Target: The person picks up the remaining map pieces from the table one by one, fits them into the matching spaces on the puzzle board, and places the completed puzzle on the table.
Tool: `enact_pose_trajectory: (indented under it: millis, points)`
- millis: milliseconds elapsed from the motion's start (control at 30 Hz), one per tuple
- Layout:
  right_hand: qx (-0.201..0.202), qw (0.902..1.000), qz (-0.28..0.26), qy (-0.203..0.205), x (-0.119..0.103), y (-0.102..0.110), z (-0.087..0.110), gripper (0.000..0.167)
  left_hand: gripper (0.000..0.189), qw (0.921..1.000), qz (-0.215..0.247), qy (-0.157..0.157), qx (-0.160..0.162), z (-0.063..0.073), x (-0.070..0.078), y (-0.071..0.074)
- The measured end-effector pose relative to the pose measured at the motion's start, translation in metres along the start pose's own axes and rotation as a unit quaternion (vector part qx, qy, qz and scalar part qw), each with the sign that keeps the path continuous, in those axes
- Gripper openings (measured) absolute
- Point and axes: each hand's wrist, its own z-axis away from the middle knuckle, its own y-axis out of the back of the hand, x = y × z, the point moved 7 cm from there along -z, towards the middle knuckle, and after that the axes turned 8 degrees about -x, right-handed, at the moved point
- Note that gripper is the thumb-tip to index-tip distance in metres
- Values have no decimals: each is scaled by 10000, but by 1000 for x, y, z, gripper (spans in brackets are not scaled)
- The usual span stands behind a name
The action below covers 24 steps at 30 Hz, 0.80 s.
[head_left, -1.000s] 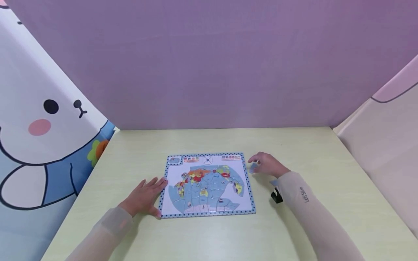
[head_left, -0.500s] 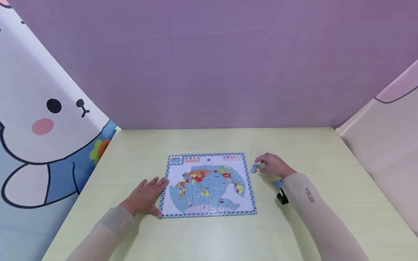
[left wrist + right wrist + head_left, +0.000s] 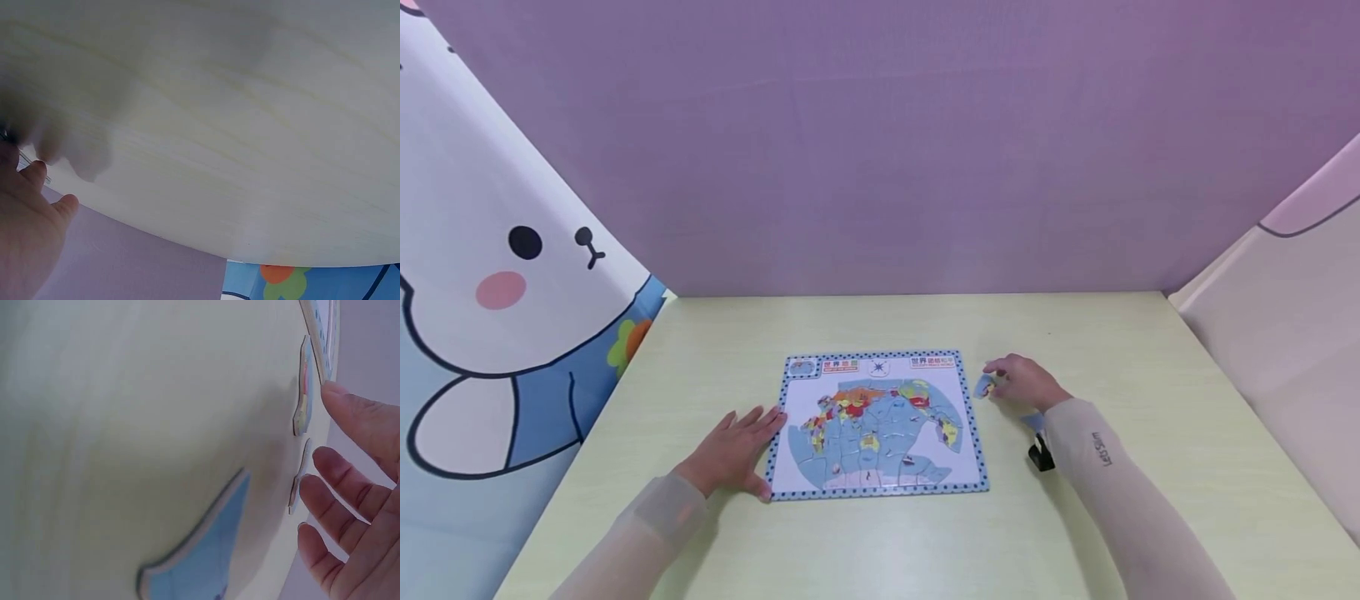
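A world map jigsaw board (image 3: 880, 496) with a dotted blue border lies flat in the middle of the table. Much of its map is filled, and a white gap shows at the lower right. My left hand (image 3: 735, 452) rests with spread fingers at the board's left edge. Right of the board, my right hand (image 3: 1026, 382) hovers by a small blue puzzle piece (image 3: 983, 386). In the right wrist view its thumb and fingers stand apart, with two pieces near the fingertips; one is a puzzle piece (image 3: 304, 394) with colored print. Whether any fingertip touches one is unclear.
A larger blue puzzle piece (image 3: 203, 556) lies on the table below the right wrist, partly hidden in the head view. A black wrist-camera mount (image 3: 1041, 455) hangs under the right sleeve. A purple curtain (image 3: 880, 167) closes off the table's far edge.
My right hand has shifted slightly right from the board's edge, and more of the small piece beneath it shows. My left hand stays at the board's left edge.
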Motion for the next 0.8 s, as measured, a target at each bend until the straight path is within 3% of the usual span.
enact_pose_trajectory:
  millis: [333,800]
  points:
    - [-78,9991,52,-415,8,-6,-9,45,110,10000,-30,-27,34,0,0,0]
    - [-169,9971,333,-659,7,-8,-14,49,110,10000,-49,41,8,-3,-3,-3]
